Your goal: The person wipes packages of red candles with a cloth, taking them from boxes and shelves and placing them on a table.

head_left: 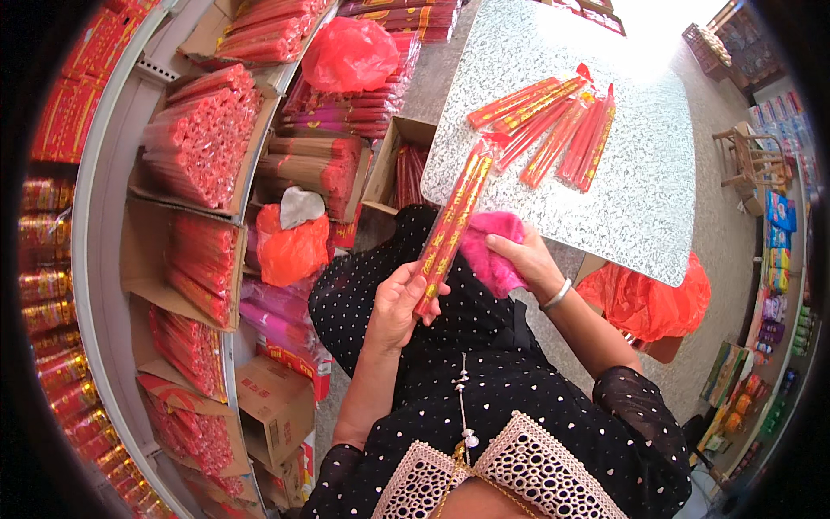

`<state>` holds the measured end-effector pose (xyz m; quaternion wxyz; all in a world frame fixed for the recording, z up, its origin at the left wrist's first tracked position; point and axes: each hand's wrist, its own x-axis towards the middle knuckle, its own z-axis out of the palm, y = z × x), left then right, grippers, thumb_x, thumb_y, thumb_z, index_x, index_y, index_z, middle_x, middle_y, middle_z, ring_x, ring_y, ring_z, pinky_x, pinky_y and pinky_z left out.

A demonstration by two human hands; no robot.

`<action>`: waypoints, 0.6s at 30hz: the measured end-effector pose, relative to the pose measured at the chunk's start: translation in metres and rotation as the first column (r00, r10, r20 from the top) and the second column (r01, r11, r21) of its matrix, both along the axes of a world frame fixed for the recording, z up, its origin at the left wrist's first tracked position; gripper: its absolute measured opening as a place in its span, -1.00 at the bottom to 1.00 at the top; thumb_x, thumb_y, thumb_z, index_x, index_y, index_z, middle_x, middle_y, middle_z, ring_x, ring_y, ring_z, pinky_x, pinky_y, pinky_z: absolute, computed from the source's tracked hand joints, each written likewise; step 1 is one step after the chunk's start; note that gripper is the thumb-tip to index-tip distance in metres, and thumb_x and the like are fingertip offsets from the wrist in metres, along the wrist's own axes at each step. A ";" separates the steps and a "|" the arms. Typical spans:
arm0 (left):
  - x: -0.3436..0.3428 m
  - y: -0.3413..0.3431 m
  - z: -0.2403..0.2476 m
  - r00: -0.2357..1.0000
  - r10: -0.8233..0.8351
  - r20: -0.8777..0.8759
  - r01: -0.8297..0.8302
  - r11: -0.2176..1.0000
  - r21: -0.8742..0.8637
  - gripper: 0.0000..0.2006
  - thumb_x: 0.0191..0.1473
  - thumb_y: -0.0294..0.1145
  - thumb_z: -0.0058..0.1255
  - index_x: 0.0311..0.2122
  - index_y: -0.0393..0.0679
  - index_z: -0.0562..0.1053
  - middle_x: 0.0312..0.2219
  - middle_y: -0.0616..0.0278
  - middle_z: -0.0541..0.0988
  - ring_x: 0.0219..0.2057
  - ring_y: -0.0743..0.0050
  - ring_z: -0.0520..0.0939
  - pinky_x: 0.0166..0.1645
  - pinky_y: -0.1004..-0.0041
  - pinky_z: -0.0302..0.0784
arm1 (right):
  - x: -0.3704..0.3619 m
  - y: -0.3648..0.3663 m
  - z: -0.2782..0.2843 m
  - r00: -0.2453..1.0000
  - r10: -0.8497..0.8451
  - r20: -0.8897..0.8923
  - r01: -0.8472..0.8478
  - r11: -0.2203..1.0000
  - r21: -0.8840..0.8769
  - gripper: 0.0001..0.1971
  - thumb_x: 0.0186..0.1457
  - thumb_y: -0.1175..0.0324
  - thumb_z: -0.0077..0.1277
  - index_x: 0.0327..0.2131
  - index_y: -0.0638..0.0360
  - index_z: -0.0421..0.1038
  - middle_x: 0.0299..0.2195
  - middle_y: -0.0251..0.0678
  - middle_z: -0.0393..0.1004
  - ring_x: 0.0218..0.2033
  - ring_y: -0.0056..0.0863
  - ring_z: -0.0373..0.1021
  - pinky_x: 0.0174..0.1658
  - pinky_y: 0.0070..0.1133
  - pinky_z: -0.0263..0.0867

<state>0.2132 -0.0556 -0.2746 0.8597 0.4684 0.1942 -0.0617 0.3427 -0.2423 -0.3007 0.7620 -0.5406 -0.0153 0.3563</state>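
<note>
My left hand is closed round the lower end of a pack of red candles. The pack is long and slim, in clear plastic with gold lettering, and it tilts up toward the table. In my right hand is a bunched pink fluffy cloth, close beside the pack. Several similar candle packs lie fanned out on the speckled table, beyond my hands.
At the left, shelves hold cardboard boxes of red sticks. Red plastic bags sit on bundles there. Under the table's right corner is a large red bag. A wooden chair and stocked shelves stand at the right.
</note>
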 end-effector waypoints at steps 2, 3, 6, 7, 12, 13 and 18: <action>-0.006 0.001 -0.011 1.000 0.007 -0.023 -0.007 1.000 0.013 -0.62 0.16 -0.24 -0.15 -0.04 -0.32 0.25 -0.39 0.02 0.52 -0.60 0.61 0.51 -0.61 0.65 0.38 | -0.010 -0.014 -0.013 0.996 -0.084 0.033 0.084 0.996 -0.013 -0.70 -0.01 0.47 0.04 -0.15 0.30 0.38 -0.31 -0.30 0.50 -0.33 -0.60 0.42 -0.23 -0.64 0.35; -0.010 0.002 -0.017 0.999 0.011 -0.035 -0.011 1.000 0.020 -0.63 0.16 -0.25 -0.16 -0.04 -0.32 0.26 -0.40 0.03 0.52 -0.60 0.62 0.51 -0.61 0.66 0.38 | -0.014 -0.022 -0.014 0.992 -0.123 0.010 0.123 0.992 -0.009 -0.72 -0.01 0.49 0.03 -0.16 0.30 0.39 -0.31 -0.30 0.50 -0.34 -0.59 0.43 -0.25 -0.64 0.37; -0.019 0.006 -0.031 0.997 0.018 -0.082 -0.016 1.000 0.024 -0.66 0.17 -0.26 -0.18 -0.06 -0.31 0.27 -0.38 0.05 0.53 -0.59 0.61 0.52 -0.59 0.65 0.41 | -0.019 -0.032 -0.021 0.970 -0.241 0.025 0.240 0.970 0.025 -0.74 0.00 0.53 0.01 -0.16 0.29 0.40 -0.32 -0.30 0.51 -0.38 -0.57 0.45 -0.29 -0.61 0.39; -0.021 0.007 -0.035 0.995 0.018 -0.099 -0.015 1.000 0.024 -0.66 0.17 -0.27 -0.18 -0.06 -0.31 0.28 -0.38 0.05 0.53 -0.59 0.61 0.53 -0.59 0.66 0.42 | -0.018 -0.032 -0.022 0.971 -0.235 0.042 0.234 0.972 0.036 -0.73 0.00 0.55 0.00 -0.16 0.29 0.39 -0.31 -0.31 0.50 -0.35 -0.59 0.44 -0.25 -0.62 0.37; -0.029 0.011 -0.049 0.983 0.034 -0.182 -0.063 0.986 -0.155 -0.57 0.20 -0.11 -0.33 -0.03 -0.27 0.28 -0.26 0.01 0.51 -0.34 0.35 0.58 -0.31 0.36 0.54 | -0.019 0.007 0.001 0.868 -0.013 0.496 0.065 0.994 -0.088 -0.69 -0.05 0.56 0.02 -0.15 0.27 0.36 -0.24 -0.36 0.47 -0.27 -0.62 0.39 -0.16 -0.64 0.32; -0.030 0.010 -0.050 0.977 0.087 -0.196 -0.133 0.962 -0.237 -0.55 0.20 -0.07 -0.35 -0.02 -0.26 0.28 -0.22 0.04 0.49 -0.29 0.33 0.56 -0.26 0.33 0.52 | -0.025 0.018 0.003 0.804 0.071 0.590 0.019 0.989 -0.145 -0.68 -0.11 0.54 0.06 -0.18 0.22 0.37 -0.26 -0.34 0.46 -0.27 -0.56 0.41 -0.17 -0.63 0.32; -0.036 0.003 -0.069 0.955 0.233 -0.186 -0.292 0.852 -0.434 -0.44 0.17 0.11 -0.45 0.05 -0.15 0.25 -0.05 0.12 0.39 -0.01 0.24 0.41 0.06 0.15 0.32 | -0.065 0.060 0.012 0.136 0.471 0.872 -0.181 0.877 -0.445 -0.57 -0.26 0.34 0.14 -0.20 0.13 0.33 -0.29 -0.23 0.36 -0.27 -0.21 0.39 -0.31 -0.40 0.40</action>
